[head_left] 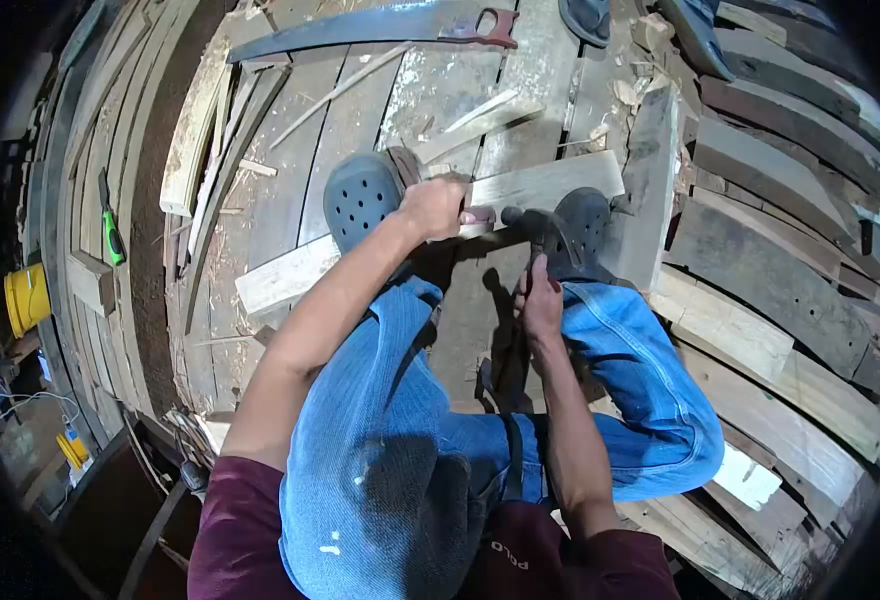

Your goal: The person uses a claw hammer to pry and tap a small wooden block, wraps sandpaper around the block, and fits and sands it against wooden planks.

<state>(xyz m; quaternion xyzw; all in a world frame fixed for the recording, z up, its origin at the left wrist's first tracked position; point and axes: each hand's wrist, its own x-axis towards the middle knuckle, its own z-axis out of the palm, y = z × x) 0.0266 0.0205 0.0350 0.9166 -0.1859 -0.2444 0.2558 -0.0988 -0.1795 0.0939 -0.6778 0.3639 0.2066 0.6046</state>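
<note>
My left hand (434,208) is closed around a tool whose short, rounded brown handle end (477,217) sticks out to the right; the rest is hidden by my fingers, so its kind is not clear. In my right hand (540,303) I grip a claw hammer (535,226) by its handle, its striking face close to that handle end. Below both hands a pale wooden plank (545,181) lies slantwise across the floor. My grey clogs (360,198) rest on or against the plank, one on each side of my hands.
A handsaw (370,28) with a red handle lies at the far side of the plank floor (310,190). Offcuts and shavings are scattered around. Timber is stacked along the right (770,280). On the left are a green-handled knife-like tool (112,235) and a yellow container (27,300).
</note>
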